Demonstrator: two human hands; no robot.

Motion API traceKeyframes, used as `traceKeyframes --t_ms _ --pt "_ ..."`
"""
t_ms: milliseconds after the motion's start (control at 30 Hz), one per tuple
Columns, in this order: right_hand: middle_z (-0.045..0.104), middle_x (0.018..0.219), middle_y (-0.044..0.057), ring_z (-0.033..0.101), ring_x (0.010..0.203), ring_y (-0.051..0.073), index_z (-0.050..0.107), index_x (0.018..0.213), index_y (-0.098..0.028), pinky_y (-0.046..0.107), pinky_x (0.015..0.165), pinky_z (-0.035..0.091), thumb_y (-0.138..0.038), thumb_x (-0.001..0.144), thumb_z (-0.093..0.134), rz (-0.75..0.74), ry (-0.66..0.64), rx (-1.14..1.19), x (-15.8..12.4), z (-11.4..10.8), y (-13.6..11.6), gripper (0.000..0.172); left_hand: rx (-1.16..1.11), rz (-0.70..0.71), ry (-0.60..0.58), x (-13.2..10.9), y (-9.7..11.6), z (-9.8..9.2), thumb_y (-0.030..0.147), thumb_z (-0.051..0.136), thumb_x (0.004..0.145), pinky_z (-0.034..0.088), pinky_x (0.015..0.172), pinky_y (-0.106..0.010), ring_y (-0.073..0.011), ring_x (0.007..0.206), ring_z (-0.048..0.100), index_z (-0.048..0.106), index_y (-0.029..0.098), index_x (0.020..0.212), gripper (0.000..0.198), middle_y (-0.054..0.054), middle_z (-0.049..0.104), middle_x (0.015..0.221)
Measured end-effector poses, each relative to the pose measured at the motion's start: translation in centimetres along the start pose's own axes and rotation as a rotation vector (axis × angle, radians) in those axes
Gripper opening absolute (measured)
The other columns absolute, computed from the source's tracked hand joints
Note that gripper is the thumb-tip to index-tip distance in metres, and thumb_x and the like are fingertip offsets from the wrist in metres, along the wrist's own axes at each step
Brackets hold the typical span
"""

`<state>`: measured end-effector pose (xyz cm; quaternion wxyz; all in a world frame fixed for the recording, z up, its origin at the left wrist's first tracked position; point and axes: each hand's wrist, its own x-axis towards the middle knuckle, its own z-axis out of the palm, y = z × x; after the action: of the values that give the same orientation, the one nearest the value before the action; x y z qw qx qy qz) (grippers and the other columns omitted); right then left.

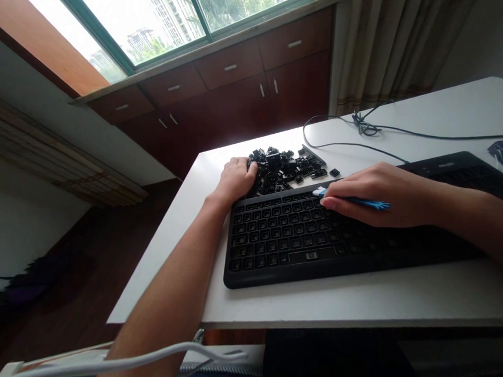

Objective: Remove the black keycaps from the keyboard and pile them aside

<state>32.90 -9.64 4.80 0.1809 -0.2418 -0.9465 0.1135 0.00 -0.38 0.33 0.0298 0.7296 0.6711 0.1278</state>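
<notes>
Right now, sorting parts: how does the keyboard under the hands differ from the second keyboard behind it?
The near keyboard lies fully in view with its keycaps off, bare sockets showing; the second keyboard is half hidden by the right forearm, its keys too dim to judge. Both are black, on the white table.

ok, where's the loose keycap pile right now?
Head view: the keycap pile sits on the white table just behind the keyboard, at its far left corner, with the left hand touching its left edge.

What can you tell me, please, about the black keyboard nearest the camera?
The keyboard is black, plastic-looking and flat on the white table, near its front edge. Its key caps are off, baring rows of square sockets. The left hand rests at its far left corner beside a pile of loose key caps; the right hand, holding a blue tool, lies over its upper middle.
</notes>
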Motion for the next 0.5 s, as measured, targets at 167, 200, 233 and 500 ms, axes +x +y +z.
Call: traceKeyframes --t_ms 167,200,233,500 --pt "0.052 0.061 -0.001 0.042 0.054 0.011 0.056 0.078 -0.020 0.032 0.058 0.028 -0.039 0.105 0.045 0.001 0.001 -0.002 0.03 -0.06 -0.06 0.035 0.005 -0.003 -0.002 0.02 0.04 -0.01 0.049 0.033 0.100 0.033 0.119 -0.049 -0.0372 0.136 0.046 0.055 0.008 0.140 0.061 -0.022 0.053 0.143" --pt "0.052 0.061 -0.002 0.042 0.054 0.011 0.056 0.078 -0.020 0.031 0.057 0.028 -0.039 0.105 0.045 -0.002 0.002 -0.001 0.04 -0.07 -0.06 0.035 0.006 -0.004 -0.001 0.03 0.04 0.00 0.048 0.033 0.100 0.033 0.119 -0.049 -0.0372 0.136 0.046 0.055 0.008 0.140 0.061 -0.022 0.053 0.143" --pt "0.052 0.061 -0.002 0.042 0.054 0.011 0.055 0.077 -0.020 0.031 0.057 0.027 -0.039 0.105 0.045 -0.005 0.003 0.000 0.05 -0.09 -0.06 0.036 0.007 -0.005 -0.001 0.05 0.03 0.01 0.048 0.033 0.100 0.033 0.120 -0.049 -0.0372 0.136 0.046 0.056 0.008 0.140 0.061 -0.023 0.053 0.143" --pt "0.051 0.061 -0.002 0.042 0.054 0.010 0.056 0.078 -0.019 0.030 0.057 0.028 -0.039 0.105 0.047 -0.020 0.005 0.000 0.03 -0.01 0.11 0.035 0.001 0.001 0.001 0.07 -0.09 0.04 0.050 0.033 0.099 0.034 0.119 -0.049 -0.0373 0.136 0.046 0.056 0.011 0.140 0.061 -0.021 0.054 0.142"
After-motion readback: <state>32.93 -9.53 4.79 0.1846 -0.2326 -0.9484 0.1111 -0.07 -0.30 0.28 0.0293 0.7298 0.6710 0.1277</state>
